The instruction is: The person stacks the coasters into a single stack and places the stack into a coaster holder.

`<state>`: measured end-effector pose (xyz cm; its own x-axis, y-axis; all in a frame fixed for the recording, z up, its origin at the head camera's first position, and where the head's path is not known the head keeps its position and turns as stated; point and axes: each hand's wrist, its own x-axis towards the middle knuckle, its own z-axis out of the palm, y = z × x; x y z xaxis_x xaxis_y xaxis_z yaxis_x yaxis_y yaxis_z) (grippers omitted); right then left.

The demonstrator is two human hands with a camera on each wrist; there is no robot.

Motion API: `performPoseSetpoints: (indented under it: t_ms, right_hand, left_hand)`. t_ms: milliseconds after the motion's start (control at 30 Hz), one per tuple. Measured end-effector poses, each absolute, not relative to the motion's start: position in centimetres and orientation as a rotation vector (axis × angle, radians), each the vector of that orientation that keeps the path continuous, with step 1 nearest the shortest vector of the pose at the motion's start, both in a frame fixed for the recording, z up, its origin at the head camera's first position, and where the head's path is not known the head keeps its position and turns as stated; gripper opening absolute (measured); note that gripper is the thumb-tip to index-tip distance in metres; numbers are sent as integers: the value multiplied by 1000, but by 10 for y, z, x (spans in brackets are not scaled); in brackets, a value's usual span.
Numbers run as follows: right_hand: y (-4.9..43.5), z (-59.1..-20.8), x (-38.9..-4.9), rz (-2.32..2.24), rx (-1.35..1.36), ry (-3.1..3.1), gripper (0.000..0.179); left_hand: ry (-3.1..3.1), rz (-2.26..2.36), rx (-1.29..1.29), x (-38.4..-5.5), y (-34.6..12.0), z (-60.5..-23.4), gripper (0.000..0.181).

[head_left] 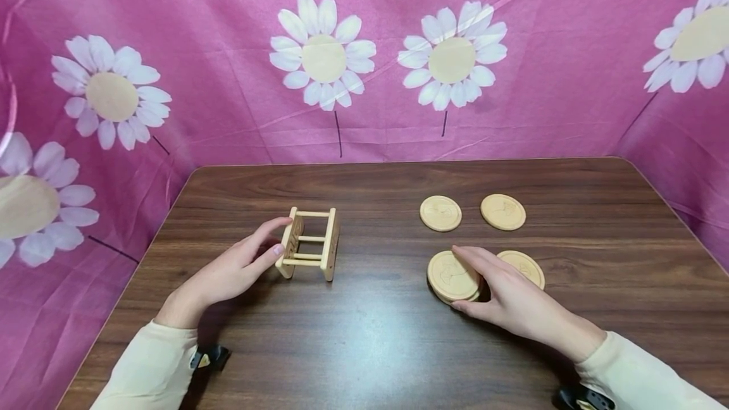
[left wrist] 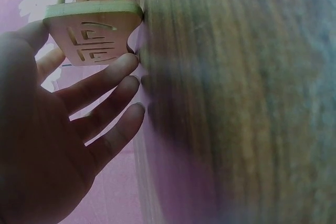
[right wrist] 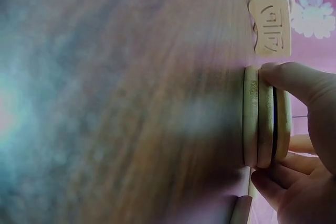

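A small wooden rack (head_left: pixel 310 239) with cut-out side panels and round bars stands on the table. My left hand (head_left: pixel 236 271) holds its left panel at the top with thumb and index finger, the other fingers (left wrist: pixel 113 80) stretched toward the tabletop. To the right, my right hand (head_left: pixel 512 299) grips a stack of round wooden coasters (head_left: pixel 454 275) by the rim, thumb on the near side. Three coasters show edge-on in the stack in the right wrist view. Another coaster (head_left: pixel 523 269) lies partly hidden behind this hand.
Two single coasters, one on the left (head_left: pixel 441 213) and one on the right (head_left: pixel 504 212), lie flat farther back. The brown wood-grain table (head_left: pixel 376 347) ends at a pink flowered cloth (head_left: pixel 387 131). Each wrist wears a dark strap.
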<state>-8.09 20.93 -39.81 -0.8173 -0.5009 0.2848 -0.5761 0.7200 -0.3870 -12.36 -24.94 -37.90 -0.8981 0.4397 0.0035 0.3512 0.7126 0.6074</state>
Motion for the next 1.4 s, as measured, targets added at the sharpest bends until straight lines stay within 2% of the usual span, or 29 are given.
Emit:
performPoseSetpoints:
  t_ms: [1400]
  right_hand:
    - [219, -398, -78, 732, 860, -2767, 79]
  left_hand:
    - [2767, 958, 636, -125, -250, -380, 48]
